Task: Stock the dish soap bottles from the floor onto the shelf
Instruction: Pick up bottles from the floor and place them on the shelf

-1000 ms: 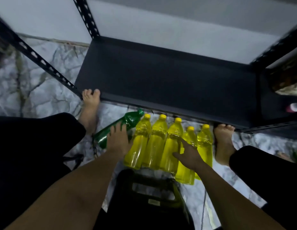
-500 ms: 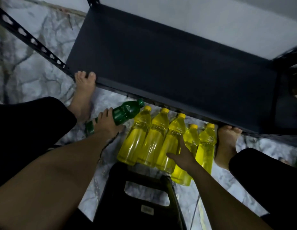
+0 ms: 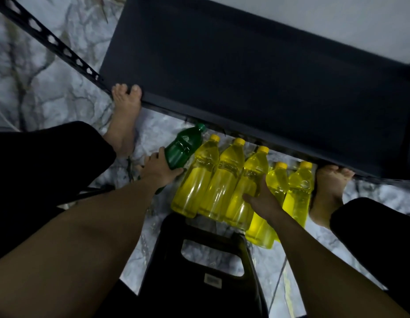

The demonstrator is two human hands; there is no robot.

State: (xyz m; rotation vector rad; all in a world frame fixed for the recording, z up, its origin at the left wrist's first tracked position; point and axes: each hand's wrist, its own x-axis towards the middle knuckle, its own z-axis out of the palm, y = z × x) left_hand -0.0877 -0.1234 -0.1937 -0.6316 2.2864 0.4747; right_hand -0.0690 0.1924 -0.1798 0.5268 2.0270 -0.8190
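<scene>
Several yellow dish soap bottles (image 3: 224,180) stand side by side on the marble floor, right under the front edge of the dark shelf (image 3: 245,72). My left hand (image 3: 157,168) grips a green bottle (image 3: 182,148) by its lower body, tilted with the cap toward the shelf. My right hand (image 3: 261,198) wraps around a yellow bottle (image 3: 250,187), the third from the left, thumb on its left side. The bare shelf board holds nothing.
A black plastic stool (image 3: 199,267) sits between my knees, just below the bottles. My bare feet (image 3: 126,115) rest on the marble floor (image 3: 50,88) at both shelf corners. A perforated black upright (image 3: 50,40) runs diagonally at left.
My left hand has lifted the green bottle's cap end higher and closer to the shelf edge. My right hand has closed around the third yellow bottle. The view has tilted further down.
</scene>
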